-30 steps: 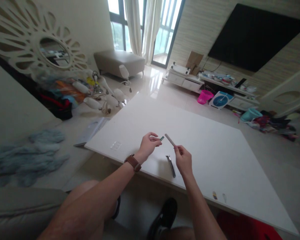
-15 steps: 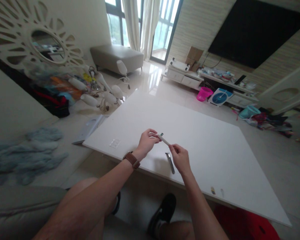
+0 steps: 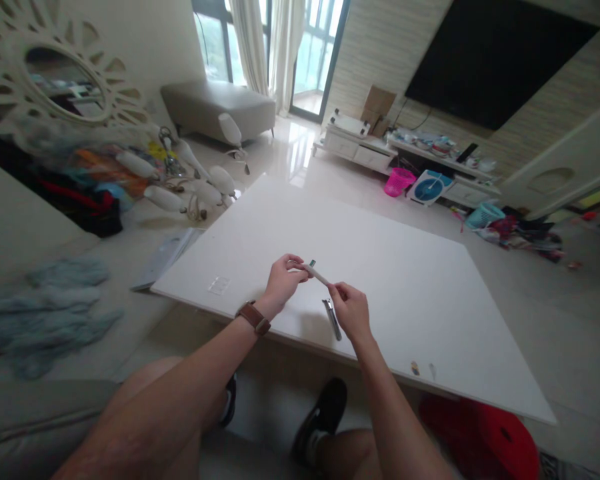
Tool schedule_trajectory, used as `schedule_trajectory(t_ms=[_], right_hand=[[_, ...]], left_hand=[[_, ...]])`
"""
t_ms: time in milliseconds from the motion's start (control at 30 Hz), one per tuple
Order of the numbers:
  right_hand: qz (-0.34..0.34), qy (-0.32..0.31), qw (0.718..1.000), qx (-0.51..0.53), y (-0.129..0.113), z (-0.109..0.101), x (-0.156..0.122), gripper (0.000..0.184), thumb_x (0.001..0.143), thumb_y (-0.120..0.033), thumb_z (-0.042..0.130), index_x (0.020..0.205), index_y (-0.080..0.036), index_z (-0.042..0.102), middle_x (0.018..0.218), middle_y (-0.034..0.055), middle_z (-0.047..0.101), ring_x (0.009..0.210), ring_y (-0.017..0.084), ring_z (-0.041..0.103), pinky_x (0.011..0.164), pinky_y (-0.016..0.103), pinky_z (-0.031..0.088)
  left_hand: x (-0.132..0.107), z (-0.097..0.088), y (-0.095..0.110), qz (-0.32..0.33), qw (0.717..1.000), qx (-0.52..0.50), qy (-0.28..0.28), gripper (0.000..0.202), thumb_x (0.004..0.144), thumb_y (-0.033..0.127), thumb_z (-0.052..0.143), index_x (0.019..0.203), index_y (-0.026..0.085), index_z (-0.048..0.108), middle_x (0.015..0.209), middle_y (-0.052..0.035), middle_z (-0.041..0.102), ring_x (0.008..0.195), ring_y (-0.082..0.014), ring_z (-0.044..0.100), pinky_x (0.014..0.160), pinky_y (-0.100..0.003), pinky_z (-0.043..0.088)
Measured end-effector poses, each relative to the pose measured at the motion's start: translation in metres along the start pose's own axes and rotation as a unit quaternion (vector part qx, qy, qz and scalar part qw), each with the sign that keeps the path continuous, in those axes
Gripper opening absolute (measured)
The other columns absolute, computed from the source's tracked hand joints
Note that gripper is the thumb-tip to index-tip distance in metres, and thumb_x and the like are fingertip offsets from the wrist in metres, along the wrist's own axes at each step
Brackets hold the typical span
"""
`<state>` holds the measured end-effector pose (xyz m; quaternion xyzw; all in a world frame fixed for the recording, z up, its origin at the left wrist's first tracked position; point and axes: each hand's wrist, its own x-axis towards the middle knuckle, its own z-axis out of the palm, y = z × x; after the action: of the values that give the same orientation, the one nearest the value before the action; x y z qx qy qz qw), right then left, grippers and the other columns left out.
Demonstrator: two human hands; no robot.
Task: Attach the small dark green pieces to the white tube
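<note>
My left hand (image 3: 283, 277), with a brown watch strap at the wrist, pinches the far end of a slim pale stick (image 3: 320, 275). At the stick's near end, my right hand (image 3: 351, 312) grips it between thumb and fingers. A small dark green piece (image 3: 313, 263) shows beside my left fingertips; whether it belongs to the stick I cannot tell. Below the stick, a narrow silver metal tool (image 3: 333, 321) lies on the white tabletop (image 3: 380, 260), just left of my right hand; its exact kind is unclear.
A small clear plastic piece (image 3: 219, 285) lies on the tabletop's left side. Two tiny items, one brownish (image 3: 415, 368), rest near the front edge. A red stool (image 3: 485, 437) stands under the right corner. Beyond are a chandelier with white shades (image 3: 207, 193) and a pink basket (image 3: 399, 181).
The whole view has shifted, so everything appears a little further left. Both hands keep hold of the stick in much the same pose; the silver tool stays on the table.
</note>
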<state>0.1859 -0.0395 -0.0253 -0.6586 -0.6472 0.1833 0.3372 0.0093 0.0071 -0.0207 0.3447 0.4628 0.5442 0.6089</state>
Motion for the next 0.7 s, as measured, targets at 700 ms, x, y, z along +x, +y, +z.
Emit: schedule_trajectory(t_ms=[700], right_hand=[[0.021, 0.019, 1.0, 0.0, -0.0003, -0.0043, 0.0013, 0.038, 0.092, -0.049, 0.052, 0.075, -0.02, 0.068, 0.064, 0.0012, 0.063, 0.06, 0.014, 0.051, 0.059, 0.027, 0.033]], left_hand=[[0.0017, -0.0005, 0.0025, -0.009, 1.0, -0.008, 0.005, 0.024, 0.068, 0.004, 0.069, 0.09, 0.012, 0.063, 0.084, -0.0032, 0.065, 0.073, -0.0149, 0.07, 0.081, -0.035, 0.055]])
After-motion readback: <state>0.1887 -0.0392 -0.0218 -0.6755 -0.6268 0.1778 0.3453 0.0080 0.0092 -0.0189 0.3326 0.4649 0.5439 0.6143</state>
